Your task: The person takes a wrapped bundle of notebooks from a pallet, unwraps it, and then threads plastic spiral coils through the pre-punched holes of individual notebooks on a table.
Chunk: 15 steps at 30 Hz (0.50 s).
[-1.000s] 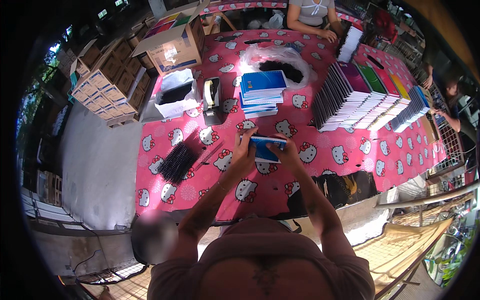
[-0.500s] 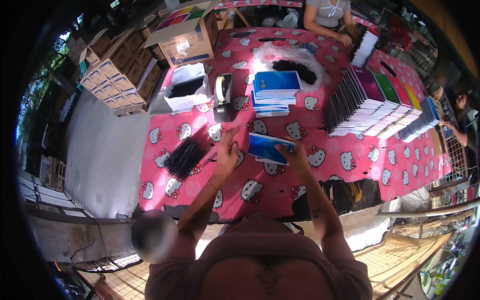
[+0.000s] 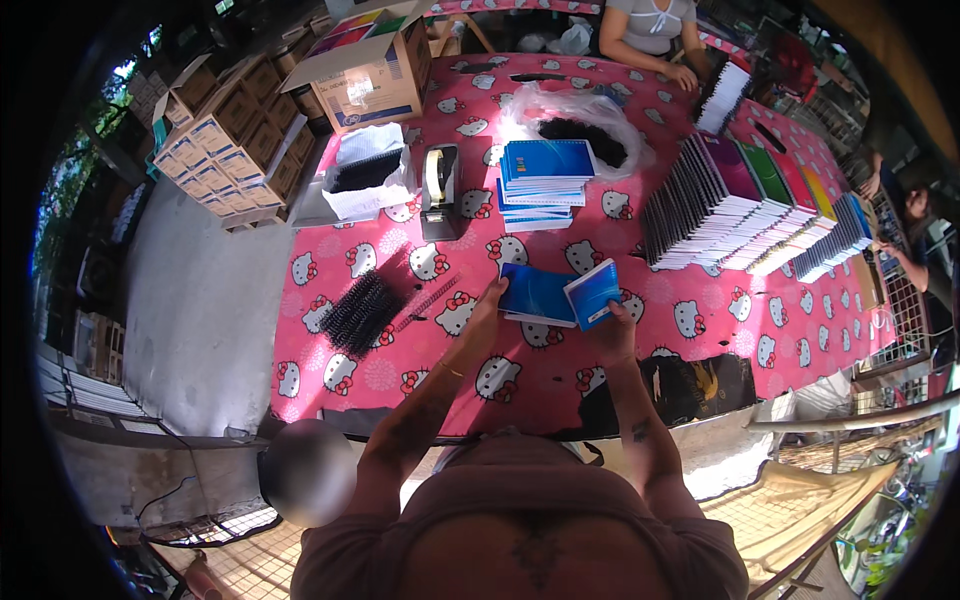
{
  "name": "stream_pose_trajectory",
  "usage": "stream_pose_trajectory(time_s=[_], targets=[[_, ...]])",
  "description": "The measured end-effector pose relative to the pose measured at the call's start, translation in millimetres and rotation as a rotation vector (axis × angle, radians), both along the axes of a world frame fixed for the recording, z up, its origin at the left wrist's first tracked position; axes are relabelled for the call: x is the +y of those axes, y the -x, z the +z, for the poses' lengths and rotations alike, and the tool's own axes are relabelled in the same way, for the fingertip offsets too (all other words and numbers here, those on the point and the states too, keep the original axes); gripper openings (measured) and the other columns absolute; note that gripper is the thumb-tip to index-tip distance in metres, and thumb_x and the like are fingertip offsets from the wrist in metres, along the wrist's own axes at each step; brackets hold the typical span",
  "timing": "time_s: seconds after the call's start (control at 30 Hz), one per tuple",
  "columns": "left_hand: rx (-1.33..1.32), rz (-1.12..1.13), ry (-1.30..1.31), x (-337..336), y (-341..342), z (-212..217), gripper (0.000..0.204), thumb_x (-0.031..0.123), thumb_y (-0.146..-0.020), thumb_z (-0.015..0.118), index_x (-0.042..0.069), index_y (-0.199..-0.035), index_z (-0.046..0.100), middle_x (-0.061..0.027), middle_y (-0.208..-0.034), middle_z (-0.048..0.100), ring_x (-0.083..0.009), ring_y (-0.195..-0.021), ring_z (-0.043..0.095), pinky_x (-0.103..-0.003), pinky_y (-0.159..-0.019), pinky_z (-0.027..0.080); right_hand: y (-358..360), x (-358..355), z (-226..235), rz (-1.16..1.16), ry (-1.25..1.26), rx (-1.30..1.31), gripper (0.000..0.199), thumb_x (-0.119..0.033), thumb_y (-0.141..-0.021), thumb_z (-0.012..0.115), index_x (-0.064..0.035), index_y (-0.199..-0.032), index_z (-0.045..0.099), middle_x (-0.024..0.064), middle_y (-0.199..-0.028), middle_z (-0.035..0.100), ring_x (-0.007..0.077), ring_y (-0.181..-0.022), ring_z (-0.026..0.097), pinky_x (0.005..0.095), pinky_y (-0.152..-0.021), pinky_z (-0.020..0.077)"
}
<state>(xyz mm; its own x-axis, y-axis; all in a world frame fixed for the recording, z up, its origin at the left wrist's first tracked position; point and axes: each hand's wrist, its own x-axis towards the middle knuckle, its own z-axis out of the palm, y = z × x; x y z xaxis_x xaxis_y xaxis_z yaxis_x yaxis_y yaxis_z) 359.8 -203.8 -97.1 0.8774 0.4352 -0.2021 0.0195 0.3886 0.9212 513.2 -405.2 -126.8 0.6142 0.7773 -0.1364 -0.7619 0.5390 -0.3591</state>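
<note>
Blue-covered rectangular paper notebook [image 3: 535, 292], clamped in left hand [image 3: 492, 299]; right hand [image 3: 619, 328] pinches blue-covered paper booklet [image 3: 596, 294] at three o'clock. Seemingly separation; next move needs steady grips.

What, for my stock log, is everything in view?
Held notebooks: one or more, blue, between hands
Notebook stack: one, blue, beyond hands
Notebook rows: several, purple, green, pink, yellow, blue, table's right
Farther stack: one, white, far right
Coil bundle: one, black, table's left
Loose coil: one, dark, beside the bundle
Tape dispenser: one, black, left of notebook stack
White box: one, white, left of dispenser
Plastic bag: one, clear, behind notebook stack
Sheet: one, black, near edge
Table: one, pink patterned cover, centre
Large carton: one, brown, far left
Stacked boxes: many, brown, at left
Other people: two or more, one grey-topped, beyond and right
Left hand: one, bare, on notebooks' left end
Right hand: one, bare, on notebooks' right end
</note>
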Motion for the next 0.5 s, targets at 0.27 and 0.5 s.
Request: stream_pose_trajectory(time_s=[0.27, 0.5], targets=[[0.097, 0.311, -0.060, -67.1, 44.3, -3.6, 0.059, 0.037, -0.100, 0.047, 0.001, -0.147, 0.036, -0.0138, -0.143, 0.044, -0.0231, -0.131, 0.041, -0.037, -0.111, 0.030, 58.9, -17.3, 5.8, 0.046, 0.099, 0.015, 0.059, -0.024, -0.080, 0.072, -0.0025, -0.132, 0.053, 0.0133, -0.124, 0.064, 0.0300, -0.117, 0.060, 0.0445, -0.105, 0.0438], [0.486, 0.391, -1.622, 66.8, 74.8, -24.7, 0.025, 0.025, -0.095, 0.056, 0.005, -0.110, 0.061, -0.0155, -0.119, 0.057, -0.0355, -0.109, 0.051, -0.048, -0.093, 0.040, 50.1, -20.8, 102.4, 0.014, 0.311, -0.665, 0.043, -0.011, -0.090, 0.067, 0.0006, -0.130, 0.059, 0.0136, -0.112, 0.070, 0.0219, -0.102, 0.067, 0.0340, -0.091, 0.0512]])
